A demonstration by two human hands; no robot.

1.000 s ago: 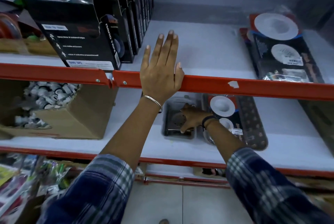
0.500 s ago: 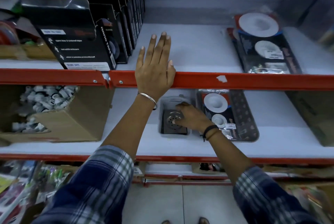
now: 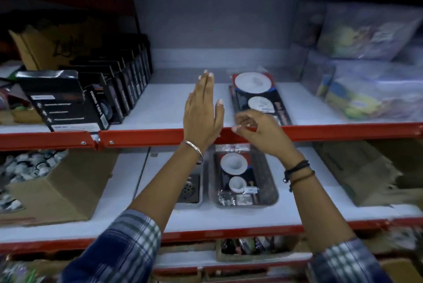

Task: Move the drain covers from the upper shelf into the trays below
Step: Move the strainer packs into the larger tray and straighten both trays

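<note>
A packaged drain cover set (image 3: 256,95) with white round discs lies on the upper shelf (image 3: 160,109), right of centre. My right hand (image 3: 258,131) hovers at the shelf's red front rail just before that pack, fingers curled and apart, holding nothing. My left hand (image 3: 202,113) rests flat, palm down, on the red rail (image 3: 142,137). On the shelf below, a grey tray (image 3: 272,195) holds another packaged set (image 3: 235,175). Left of it a second tray (image 3: 201,202) holds a square metal drain cover (image 3: 190,189), partly hidden by my left forearm.
Black display boxes (image 3: 91,99) stand in a row on the upper shelf's left. Plastic-wrapped packs (image 3: 370,90) fill its right. Below, a cardboard box of small white fittings (image 3: 34,168) sits left and a torn brown box (image 3: 366,168) right.
My right hand left the square cover in the left tray and rose to the upper shelf's rail near the pack. The camera tilted up.
</note>
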